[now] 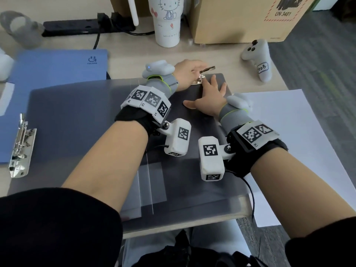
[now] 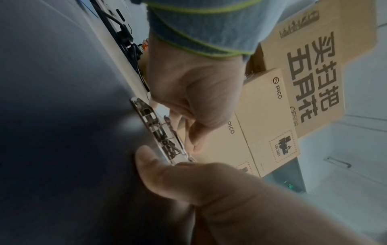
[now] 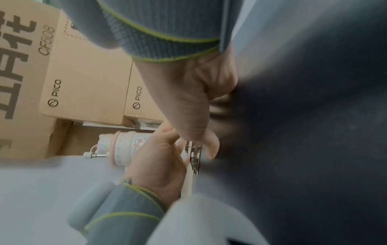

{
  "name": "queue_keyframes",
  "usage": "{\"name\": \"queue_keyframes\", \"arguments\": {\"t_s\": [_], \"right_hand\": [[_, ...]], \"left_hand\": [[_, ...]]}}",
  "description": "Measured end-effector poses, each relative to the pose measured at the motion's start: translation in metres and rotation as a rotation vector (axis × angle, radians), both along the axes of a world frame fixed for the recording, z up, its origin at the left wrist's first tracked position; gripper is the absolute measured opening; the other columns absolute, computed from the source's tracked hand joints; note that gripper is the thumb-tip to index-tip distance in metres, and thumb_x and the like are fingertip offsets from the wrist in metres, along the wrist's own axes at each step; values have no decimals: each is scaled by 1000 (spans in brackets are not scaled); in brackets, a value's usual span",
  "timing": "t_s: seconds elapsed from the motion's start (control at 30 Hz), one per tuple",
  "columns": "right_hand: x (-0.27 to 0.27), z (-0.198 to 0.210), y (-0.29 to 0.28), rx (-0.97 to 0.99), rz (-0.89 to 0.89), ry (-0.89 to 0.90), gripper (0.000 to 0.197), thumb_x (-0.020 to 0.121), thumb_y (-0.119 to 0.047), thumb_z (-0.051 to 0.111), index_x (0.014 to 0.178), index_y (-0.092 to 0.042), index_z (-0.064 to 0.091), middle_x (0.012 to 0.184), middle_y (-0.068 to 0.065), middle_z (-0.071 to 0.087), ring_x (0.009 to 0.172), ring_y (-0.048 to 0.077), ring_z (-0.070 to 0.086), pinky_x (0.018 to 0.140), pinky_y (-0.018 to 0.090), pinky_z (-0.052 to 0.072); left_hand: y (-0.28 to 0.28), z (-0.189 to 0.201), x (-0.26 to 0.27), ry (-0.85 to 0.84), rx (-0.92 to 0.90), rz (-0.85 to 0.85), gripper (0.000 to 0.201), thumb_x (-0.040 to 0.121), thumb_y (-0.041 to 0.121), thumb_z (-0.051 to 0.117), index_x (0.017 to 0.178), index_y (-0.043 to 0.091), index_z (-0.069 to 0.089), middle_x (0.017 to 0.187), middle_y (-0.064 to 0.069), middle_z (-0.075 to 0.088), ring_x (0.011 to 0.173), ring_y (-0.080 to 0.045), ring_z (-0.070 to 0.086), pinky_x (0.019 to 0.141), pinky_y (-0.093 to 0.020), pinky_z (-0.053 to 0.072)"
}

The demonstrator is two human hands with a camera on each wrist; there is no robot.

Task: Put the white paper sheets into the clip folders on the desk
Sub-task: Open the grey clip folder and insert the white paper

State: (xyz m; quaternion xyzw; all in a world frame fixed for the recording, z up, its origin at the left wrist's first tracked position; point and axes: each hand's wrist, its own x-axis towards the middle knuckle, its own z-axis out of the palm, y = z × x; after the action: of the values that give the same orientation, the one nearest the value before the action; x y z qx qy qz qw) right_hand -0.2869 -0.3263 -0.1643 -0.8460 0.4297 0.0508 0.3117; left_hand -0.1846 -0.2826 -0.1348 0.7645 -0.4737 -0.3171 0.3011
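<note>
A dark grey clip folder (image 1: 77, 116) lies open in front of me. Its metal clip (image 1: 200, 81) sits at the far edge, with the lever (image 1: 209, 69) raised. My left hand (image 1: 192, 69) pinches that lever. In the left wrist view the left hand's (image 2: 199, 99) fingers curl beside the clip (image 2: 161, 132). My right hand (image 1: 209, 97) lies flat with spread fingers on the folder's dark inner face, just below the clip. In the right wrist view its thumb (image 3: 205, 144) presses next to the clip (image 3: 194, 157). A white paper sheet (image 1: 289, 143) lies on the desk to the right, partly under my right wrist.
An open blue folder (image 1: 54, 74) with its own metal clip (image 1: 20, 147) lies at the left. Along the back stand a power strip (image 1: 81, 27), a white tumbler (image 1: 167, 22) and a cardboard box (image 1: 240, 20). A grey controller (image 1: 258, 58) lies at the back right.
</note>
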Motion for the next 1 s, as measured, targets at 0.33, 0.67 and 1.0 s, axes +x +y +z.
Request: {"name": "queue_keyframes", "arguments": {"t_s": [0.33, 0.67, 1.0], "right_hand": [[-7, 3, 5, 80, -43, -176, 81, 79, -31, 71, 146, -18, 29, 160, 6, 1, 144, 36, -18, 120, 44, 0], [-36, 30, 8, 186, -173, -442, 53, 79, -18, 70, 129, -9, 55, 131, 10, 57, 122, 21, 52, 106, 36, 41], [-97, 45, 29, -47, -211, -457, 28, 78, -13, 62, 106, -10, 67, 100, 11, 72, 100, 25, 65, 93, 36, 50]], "left_hand": [[3, -4, -9, -314, 122, 24, 53, 95, 0, 35, 144, 20, 33, 154, 1, 31, 148, -23, 10, 102, -21, -2], [42, 2, -37, -514, 136, 13, 77, 87, 8, 46, 149, 34, 8, 159, 3, -16, 147, -24, -14, 115, -58, -3], [74, -2, -105, -358, 183, -65, 63, 91, 13, 46, 147, 33, 23, 160, 3, 2, 148, -23, -5, 116, -55, 4]]}}
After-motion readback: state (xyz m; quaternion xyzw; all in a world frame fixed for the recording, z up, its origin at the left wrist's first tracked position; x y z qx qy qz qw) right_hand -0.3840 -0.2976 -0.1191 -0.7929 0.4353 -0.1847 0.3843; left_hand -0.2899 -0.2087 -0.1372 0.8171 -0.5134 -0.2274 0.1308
